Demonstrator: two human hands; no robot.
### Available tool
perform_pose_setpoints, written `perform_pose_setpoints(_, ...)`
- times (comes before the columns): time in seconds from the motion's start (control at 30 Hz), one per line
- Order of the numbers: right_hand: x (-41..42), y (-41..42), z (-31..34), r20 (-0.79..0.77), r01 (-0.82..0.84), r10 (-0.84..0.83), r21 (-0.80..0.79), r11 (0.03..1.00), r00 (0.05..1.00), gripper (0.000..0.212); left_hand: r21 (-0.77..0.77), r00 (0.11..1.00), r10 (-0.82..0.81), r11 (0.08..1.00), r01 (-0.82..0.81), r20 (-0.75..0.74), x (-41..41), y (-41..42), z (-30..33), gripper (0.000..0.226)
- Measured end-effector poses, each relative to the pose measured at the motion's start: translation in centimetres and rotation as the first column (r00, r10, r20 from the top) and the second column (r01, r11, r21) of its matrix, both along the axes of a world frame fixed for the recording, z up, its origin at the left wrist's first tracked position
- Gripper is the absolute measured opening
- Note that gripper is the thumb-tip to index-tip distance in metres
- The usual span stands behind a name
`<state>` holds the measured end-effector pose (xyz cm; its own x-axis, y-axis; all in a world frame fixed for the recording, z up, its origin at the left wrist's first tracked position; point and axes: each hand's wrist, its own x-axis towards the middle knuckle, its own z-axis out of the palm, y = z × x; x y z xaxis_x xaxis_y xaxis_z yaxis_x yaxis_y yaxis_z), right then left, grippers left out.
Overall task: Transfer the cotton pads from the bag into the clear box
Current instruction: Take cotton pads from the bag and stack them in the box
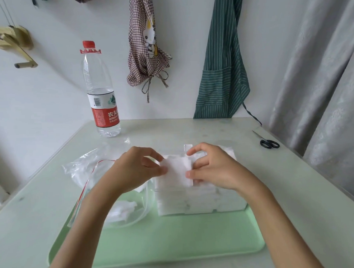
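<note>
Both hands hold a small stack of white square cotton pads (178, 170) over the clear plastic box (200, 201).

The left hand (137, 169) pinches the stack's left edge between thumb and fingers, and the right hand (211, 168) pinches its right edge the same way, so each grip is closed on the pads. The box beneath stands on the pale green tray (156, 245) and looks nearly full of stacked pads, though its walls are hard to make out. Just left of it lies the crumpled clear plastic bag with a red seal strip (89, 177), a few loose pads inside. On the pale desk (294, 200) stand a clear water bottle with a red label (101, 92) far left and black-handled scissors (267, 141) far right.
</note>
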<state>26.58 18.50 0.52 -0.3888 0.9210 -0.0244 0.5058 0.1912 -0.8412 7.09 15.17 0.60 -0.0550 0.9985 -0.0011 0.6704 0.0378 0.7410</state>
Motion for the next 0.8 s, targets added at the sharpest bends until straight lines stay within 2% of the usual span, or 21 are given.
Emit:
perform_pose_setpoints(0.07,-0.2,-0.2,-0.2,0.035,-0.043,0.044,-0.043,0.998,0.998,0.039,-0.018,0.997,-0.016,1.0,0.014,-0.07,-0.1,-0.4,0.3,0.014)
perform_pose_setpoints(0.17,-0.4,-0.2,-0.3,0.067,-0.05,0.05,0.003,0.999,0.997,0.038,-0.005,0.978,-0.005,1.0,0.004,-0.208,0.1,-0.8,1.0,0.014)
perform_pose_setpoints(0.27,-0.9,0.0,-0.7,0.0,-0.001,0.001,0.069,0.998,1.0,0.026,0.026,0.957,0.042,0.999,-0.036,-0.289,0.2,-0.9,1.2,0.012)
perform_pose_setpoints(0.4,-1.3,0.3,-1.5,-0.02,0.017,-0.016,0.03,0.999,1.0,0.02,0.178,0.889,0.102,0.984,-0.023,-0.446,0.3,-1.0,0.9,0.02)
perform_pose_setpoints(0.5,-1.3,0.4,-1.7,-0.046,0.02,-0.019,0.013,1.0,0.999,0.02,0.223,0.896,0.036,0.972,0.071,-0.443,-0.1,-0.8,0.7,0.026)
perform_pose_setpoints(0.53,-1.4,0.3,-1.7,-0.037,0.027,-0.025,0.044,0.999,0.999,0.021,0.206,0.896,-0.009,0.972,0.112,-0.443,-0.1,-0.8,0.7,0.024)
perform_pose_setpoints(0.6,-1.6,0.2,-1.8,0.051,0.041,-0.053,0.209,0.977,0.997,0.02,0.165,0.88,-0.075,0.972,0.17,-0.469,-0.3,-0.7,0.7,0.019)
perform_pose_setpoints(0.67,-1.8,0.1,-1.7,0.148,-0.01,-0.042,0.33,0.944,0.988,0.02,0.157,0.845,-0.071,0.971,0.18,-0.53,-0.2,-0.7,0.5,0.017)
perform_pose_setpoints(0.8,-1.6,0.0,-1.7,0.136,-0.131,0.1,0.246,0.96,0.986,0.02,0.255,0.731,0.046,0.951,0.178,-0.681,0.2,-0.7,0.7,0.021)
